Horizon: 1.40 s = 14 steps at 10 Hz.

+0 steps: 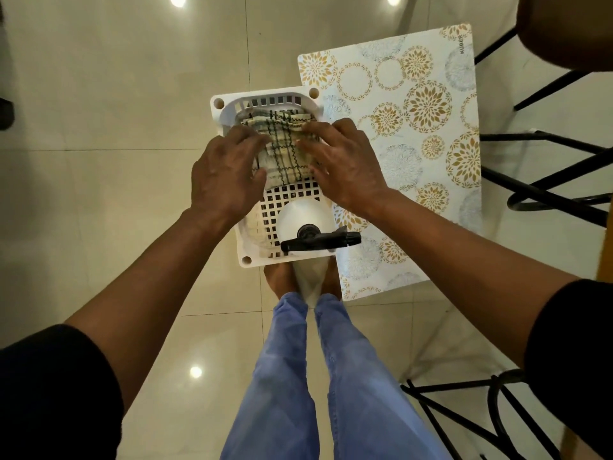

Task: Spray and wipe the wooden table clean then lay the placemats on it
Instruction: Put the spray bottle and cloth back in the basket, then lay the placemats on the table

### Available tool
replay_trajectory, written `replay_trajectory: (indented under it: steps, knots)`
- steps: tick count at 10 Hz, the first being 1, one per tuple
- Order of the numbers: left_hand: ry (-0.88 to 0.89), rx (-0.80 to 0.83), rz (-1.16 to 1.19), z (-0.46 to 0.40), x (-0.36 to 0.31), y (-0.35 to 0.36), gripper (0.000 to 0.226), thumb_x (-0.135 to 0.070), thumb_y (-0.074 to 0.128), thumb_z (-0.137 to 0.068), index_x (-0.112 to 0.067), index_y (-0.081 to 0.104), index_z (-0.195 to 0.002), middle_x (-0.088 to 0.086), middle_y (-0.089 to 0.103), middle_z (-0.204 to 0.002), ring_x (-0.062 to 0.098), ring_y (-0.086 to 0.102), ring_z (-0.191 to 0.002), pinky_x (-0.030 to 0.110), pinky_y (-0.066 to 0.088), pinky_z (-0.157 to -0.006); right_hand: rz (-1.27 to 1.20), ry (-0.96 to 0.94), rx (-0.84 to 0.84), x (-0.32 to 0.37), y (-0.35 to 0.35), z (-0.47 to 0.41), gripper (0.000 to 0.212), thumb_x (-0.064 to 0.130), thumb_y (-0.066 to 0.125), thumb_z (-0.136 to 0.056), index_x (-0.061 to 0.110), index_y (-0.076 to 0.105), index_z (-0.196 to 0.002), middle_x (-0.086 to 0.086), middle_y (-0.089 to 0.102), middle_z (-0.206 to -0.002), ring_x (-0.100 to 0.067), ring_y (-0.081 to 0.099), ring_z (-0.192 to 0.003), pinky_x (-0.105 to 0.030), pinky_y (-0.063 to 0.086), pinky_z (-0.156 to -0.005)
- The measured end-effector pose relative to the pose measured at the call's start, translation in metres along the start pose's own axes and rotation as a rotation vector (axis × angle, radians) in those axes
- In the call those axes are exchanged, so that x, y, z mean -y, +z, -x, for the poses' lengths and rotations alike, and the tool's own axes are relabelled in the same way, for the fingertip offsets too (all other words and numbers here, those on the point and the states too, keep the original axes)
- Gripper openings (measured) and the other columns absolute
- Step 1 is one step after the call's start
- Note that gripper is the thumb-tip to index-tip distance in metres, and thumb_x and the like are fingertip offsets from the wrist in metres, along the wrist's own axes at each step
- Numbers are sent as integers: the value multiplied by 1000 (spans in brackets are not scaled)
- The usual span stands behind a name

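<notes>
White basket: a plastic basket (247, 250) with square holes sits on the shiny floor (116, 94), just past the person's bare feet.
Left hand: the left hand (225, 174) lies on the left side of the cloth (282, 151). Its fingers are bent a little over the cloth's edge. I cannot tell if it grips or only presses.
Right hand: the right hand (341, 164) lies on the right side of the cloth. Its fingers are nearly straight and spread, pressing down.
Hands together: they are close but not touching, with a strip of cloth showing between them.
Cloth: checked, cream with dark lines, folded, in the far half of the basket, under both hands.
Spray bottle: a white bottle (305, 214) with a black top stands in the near end of the basket, just below the hands and not touched.
Placemat: a white mat (414, 127) with gold and grey flower rings lies flat on the floor, to the right of the basket, partly under it and under the right wrist.
Chairs: black metal legs (547, 180) stand at the right.
</notes>
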<state>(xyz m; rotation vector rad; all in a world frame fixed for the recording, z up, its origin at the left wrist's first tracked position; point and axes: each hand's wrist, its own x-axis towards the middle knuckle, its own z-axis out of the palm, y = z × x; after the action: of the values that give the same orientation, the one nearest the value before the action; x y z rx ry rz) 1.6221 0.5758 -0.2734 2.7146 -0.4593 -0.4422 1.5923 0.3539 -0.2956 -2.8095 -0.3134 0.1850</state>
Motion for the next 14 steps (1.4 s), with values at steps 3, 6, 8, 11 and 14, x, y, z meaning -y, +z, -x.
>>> replay_trajectory:
  steps: [3,6,8,11,14]
  knots:
    - [-57,-237,267,50,-73,-94,27,-40,69,-93,-30,74,-118,-10,74,-121,15,70,-88,29,50,-80,-332,389,-134,16,-73,68,39,13,66,-91,15,69,-130,-3,68,-131,-32,58,-117,-29,37,-98]
    - [181,-83,626,141,-185,-129,10,-23,74,-96,-18,79,-104,-10,72,-92,8,67,-75,13,44,-66,-751,787,-213,62,-106,179,31,14,71,-94,20,70,-124,4,70,-118,-15,64,-98,-29,51,-83]
    - [21,316,657,180,-191,-38,10,-22,71,-98,-27,79,-96,-15,75,-87,6,70,-82,22,51,-74,-978,1194,-144,60,-65,240,24,14,71,-96,24,67,-117,6,70,-106,-13,67,-97,-27,56,-81]
    - [-689,629,509,176,-29,259,124,-99,75,-33,-28,63,-134,5,66,-142,30,64,-130,55,49,-111,-1456,1820,-21,19,13,253,33,20,71,-93,5,65,-123,-11,69,-100,-22,62,-81,-34,52,-63]
    - [-950,394,1083,131,-118,202,53,-63,73,-67,-26,73,-106,6,80,-109,36,75,-105,59,56,-102,-1833,1859,-140,-3,33,242,43,12,61,-100,9,55,-142,-14,63,-138,-27,63,-110,-41,47,-91]
